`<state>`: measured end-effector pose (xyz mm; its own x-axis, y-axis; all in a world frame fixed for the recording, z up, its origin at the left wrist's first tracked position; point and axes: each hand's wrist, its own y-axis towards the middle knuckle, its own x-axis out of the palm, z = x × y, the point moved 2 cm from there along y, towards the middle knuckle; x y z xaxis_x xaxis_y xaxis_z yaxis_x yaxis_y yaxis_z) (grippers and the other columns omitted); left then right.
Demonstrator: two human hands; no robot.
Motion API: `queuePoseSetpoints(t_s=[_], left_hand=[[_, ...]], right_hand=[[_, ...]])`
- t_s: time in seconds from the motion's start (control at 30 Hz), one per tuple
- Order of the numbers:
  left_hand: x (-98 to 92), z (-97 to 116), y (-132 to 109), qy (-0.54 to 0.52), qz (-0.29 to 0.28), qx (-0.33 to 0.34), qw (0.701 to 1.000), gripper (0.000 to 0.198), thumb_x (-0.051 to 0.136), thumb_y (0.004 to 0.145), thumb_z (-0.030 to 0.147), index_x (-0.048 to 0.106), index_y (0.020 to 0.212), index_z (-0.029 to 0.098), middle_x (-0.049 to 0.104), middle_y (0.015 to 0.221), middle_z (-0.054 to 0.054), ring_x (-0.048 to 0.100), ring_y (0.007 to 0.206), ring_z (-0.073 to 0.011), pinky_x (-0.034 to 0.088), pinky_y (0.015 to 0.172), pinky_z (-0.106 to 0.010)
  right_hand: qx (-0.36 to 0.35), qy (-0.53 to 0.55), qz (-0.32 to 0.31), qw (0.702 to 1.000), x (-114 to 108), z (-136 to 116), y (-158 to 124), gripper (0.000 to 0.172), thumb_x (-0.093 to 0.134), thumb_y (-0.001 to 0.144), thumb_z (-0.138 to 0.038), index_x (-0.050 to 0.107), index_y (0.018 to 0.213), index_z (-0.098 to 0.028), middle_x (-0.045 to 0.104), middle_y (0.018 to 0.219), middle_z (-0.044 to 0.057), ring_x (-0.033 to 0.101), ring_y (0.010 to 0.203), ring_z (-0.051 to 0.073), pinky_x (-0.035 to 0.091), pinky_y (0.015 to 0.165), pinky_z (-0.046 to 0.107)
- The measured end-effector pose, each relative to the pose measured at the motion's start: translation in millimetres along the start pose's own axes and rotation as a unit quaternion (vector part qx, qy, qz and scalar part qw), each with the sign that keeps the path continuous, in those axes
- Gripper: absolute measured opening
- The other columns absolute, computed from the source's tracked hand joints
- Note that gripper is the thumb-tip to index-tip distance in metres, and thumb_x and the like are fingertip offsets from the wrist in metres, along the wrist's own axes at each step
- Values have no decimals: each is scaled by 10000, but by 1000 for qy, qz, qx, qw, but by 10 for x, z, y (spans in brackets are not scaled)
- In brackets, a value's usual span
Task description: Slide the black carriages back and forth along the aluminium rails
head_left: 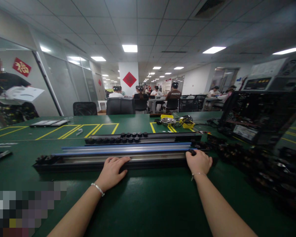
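Observation:
A long black channel-shaped rail (76,162) with a shiny metal strip inside lies across the table in front of me. My left hand (113,172) rests on its near edge, fingers laid over the rim and thumb apart. At the rail's right end, my right hand (199,162) is closed around a small black part (192,152), partly hidden by the fingers. Small black pieces (45,159) sit at the rail's left end. Just behind lies a blue-edged strip (128,148). Farther back, several black round parts (113,140) stand in rows along another black rail (160,139).
Many black parts (266,168) are heaped at the right, beside an open computer case (259,118). A metal bowl (168,121) and yellow tray (187,124) stand at the back of the green table (153,204). A person (8,85) holding papers stands at the left.

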<state>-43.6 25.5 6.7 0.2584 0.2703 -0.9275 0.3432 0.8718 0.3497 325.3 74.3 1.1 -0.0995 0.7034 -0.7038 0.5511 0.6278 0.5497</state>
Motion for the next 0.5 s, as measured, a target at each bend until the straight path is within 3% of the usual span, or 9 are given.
queuePoseSetpoints(t_s=[0.5], left_hand=[[10,-12,-4,2,4,0,1000,471,503,760,297,428,1222,351,546,1238,37,485,1056,-201,243,951,-417]], right_hand=[[13,1,7,1000,31,89,68,349,441,672,-335,654,875,-147,630,920,103,509,868,241,267,912,413]])
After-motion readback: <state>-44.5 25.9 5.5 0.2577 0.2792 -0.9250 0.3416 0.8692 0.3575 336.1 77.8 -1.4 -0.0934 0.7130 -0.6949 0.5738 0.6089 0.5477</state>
